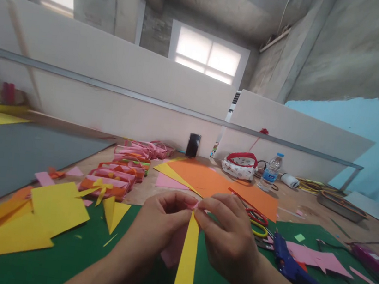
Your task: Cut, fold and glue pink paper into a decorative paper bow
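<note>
My left hand [160, 219] and my right hand [227, 238] meet in the middle, low in the head view. Both pinch the top end of a long yellow paper strip [186, 262] that hangs down toward me. A small pink paper piece [192, 204] shows between the fingertips of both hands, and more pink paper [171, 249] lies under my left hand. The hands hover over a green cutting mat [66, 256].
Yellow paper sheets [43, 216] lie at left. A row of pink and orange paper boxes [118, 174] runs back. Orange sheets [212, 180], scissors [258, 221], a blue glue gun [290, 267], a water bottle [271, 171], a pouch [240, 165] and a phone [193, 145] are beyond.
</note>
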Tool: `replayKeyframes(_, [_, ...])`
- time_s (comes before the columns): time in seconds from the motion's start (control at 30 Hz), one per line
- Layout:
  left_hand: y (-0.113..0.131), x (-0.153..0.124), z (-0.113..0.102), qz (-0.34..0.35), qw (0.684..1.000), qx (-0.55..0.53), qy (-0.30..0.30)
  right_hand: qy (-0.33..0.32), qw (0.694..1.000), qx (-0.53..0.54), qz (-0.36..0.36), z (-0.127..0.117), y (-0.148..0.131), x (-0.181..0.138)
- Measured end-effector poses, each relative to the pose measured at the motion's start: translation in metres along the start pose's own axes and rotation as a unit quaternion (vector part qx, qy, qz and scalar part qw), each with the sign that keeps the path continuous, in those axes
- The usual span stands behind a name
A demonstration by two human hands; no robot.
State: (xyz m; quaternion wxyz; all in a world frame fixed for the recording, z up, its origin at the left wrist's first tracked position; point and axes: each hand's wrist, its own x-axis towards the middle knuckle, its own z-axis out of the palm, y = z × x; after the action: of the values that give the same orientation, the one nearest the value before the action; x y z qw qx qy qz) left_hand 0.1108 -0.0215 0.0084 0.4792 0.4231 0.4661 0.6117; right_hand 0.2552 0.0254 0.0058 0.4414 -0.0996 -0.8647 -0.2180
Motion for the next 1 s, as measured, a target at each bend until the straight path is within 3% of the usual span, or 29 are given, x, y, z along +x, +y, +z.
replayKeyframes(0.37, [0.002,0.003,-0.004,-0.012,1.000,0.000,0.012,-0.035,0.995,-0.087,-0.024,-0.003,-0.004,-0.001])
replayKeyframes(0.57, [0.001,0.004,-0.004,0.014,0.998,0.055,-0.040,0.002,0.996,0.044,0.080,0.000,0.002,0.000])
replayKeyframes(0.73, [0.004,0.002,-0.003,0.074,0.984,0.162,-0.017,-0.044,0.956,0.201,0.208,-0.006,0.006,0.005])
replayKeyframes(0.87, [0.004,-0.002,-0.001,0.150,0.961,0.233,0.005,-0.082,0.944,0.194,0.254,-0.010,0.004,0.006])
replayKeyframes(1.0, [-0.001,-0.006,0.001,0.192,0.934,0.300,0.027,-0.083,0.958,0.151,0.227,-0.008,0.002,0.004])
